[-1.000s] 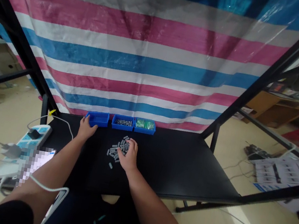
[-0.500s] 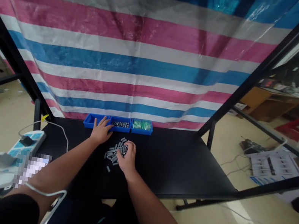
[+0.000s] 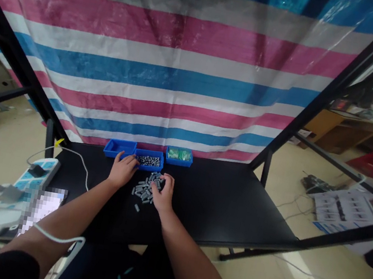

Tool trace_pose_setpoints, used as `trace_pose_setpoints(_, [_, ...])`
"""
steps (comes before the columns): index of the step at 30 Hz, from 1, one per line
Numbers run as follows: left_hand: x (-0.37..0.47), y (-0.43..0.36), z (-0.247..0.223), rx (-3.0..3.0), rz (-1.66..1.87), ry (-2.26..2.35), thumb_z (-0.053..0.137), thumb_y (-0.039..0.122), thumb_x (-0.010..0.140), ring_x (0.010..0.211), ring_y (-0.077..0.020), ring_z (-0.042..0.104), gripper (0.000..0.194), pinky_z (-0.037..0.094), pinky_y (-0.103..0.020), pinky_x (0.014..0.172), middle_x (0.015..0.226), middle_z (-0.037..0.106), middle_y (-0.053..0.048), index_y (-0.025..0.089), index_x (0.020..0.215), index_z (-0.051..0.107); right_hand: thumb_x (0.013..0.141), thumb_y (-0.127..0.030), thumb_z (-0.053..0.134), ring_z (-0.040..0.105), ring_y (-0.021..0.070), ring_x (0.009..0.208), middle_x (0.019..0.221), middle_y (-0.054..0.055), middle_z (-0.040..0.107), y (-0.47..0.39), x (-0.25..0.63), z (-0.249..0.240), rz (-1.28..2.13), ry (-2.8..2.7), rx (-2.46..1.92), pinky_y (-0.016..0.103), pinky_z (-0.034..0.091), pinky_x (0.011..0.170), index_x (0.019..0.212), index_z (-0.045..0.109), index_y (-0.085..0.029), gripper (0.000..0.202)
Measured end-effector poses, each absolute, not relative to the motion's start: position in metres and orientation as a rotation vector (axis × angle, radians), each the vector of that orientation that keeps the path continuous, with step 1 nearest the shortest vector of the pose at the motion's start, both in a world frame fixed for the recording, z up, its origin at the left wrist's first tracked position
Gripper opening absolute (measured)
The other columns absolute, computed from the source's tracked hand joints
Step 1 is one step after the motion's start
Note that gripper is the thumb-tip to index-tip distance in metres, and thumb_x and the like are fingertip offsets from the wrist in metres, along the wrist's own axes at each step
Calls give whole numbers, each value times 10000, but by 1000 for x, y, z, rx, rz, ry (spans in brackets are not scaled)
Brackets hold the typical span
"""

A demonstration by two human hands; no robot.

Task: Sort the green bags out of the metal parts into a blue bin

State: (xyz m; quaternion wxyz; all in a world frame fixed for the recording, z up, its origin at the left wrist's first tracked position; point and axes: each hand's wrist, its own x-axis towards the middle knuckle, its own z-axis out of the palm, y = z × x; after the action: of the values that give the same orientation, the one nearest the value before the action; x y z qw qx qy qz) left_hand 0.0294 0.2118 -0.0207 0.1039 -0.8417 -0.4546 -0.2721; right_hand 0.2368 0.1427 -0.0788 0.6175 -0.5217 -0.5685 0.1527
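Small grey cylindrical pieces lie in a loose pile (image 3: 144,190) on the black table. At the pile's right side is my right hand (image 3: 164,193), its thumb and fingers curved with a gap between them. My left hand (image 3: 122,171) grips the left front corner of the middle blue bin (image 3: 148,167), which holds small shiny metal parts (image 3: 150,160). This bin stands a little nearer to me than the two beside it. The left blue bin (image 3: 120,148) looks empty. Green packets (image 3: 179,154) fill the right blue bin (image 3: 178,162).
On the table's left are a white and blue power strip (image 3: 37,176) with plugs and cables, and a blurred flat device (image 3: 42,210). A striped sheet (image 3: 175,80) hangs behind the black table (image 3: 225,204), between dark frame posts.
The middle bin has come towards me, out of line with its neighbours. My left hand's fingers have drawn together at its corner. My right hand stays by the pile, slightly shifted.
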Motion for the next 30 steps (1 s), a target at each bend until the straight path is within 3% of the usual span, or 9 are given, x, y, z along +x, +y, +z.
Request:
trace_pose_setpoints(11, [22, 188, -11, -2518, -888, -1284, 513, 223, 969, 1118, -295, 584, 145, 481, -446, 995, 994, 659, -118, 191, 957, 654, 844, -434, 670, 515, 267, 1304, 1353, 147, 526, 160, 241, -107, 543, -1082, -1162, 507, 401, 1123, 1254, 566, -192, 487])
trace_pose_setpoints(18, [23, 173, 9, -2584, -1012, -1282, 494, 210, 974, 1047, -281, 570, 156, 506, -459, 956, 1012, 635, -104, 205, 968, 650, 856, -452, 666, 544, 275, 1279, 1365, 154, 528, 158, 245, -98, 585, -997, -1119, 511, 423, 1102, 1182, 651, -183, 423])
trace_pose_setpoints(24, [32, 149, 24, -2643, -1139, -1207, 515, 205, 977, 1074, -262, 576, 123, 503, -452, 983, 1000, 635, -84, 213, 1014, 632, 883, -501, 620, 521, 293, 1290, 1363, 149, 558, 150, 244, -88, 530, -1092, -1191, 513, 363, 1139, 1112, 710, -177, 407])
trace_pose_setpoints(27, [43, 136, 23, -2679, -1212, -1140, 527, 193, 977, 1120, -256, 574, 121, 492, -464, 1023, 1016, 639, -82, 220, 1036, 629, 914, -528, 545, 511, 291, 1301, 1352, 129, 582, 147, 248, -84, 602, -1043, -1105, 503, 356, 1134, 1120, 699, -180, 433])
trace_pose_setpoints(30, [56, 126, 15, -2701, -1301, -1063, 549, 174, 968, 1138, -247, 579, 121, 484, -479, 1056, 1011, 653, -77, 223, 1042, 632, 915, -544, 512, 570, 265, 1208, 1250, 95, 637, 144, 259, -78, 709, -908, -1010, 465, 425, 1064, 1159, 644, -190, 450])
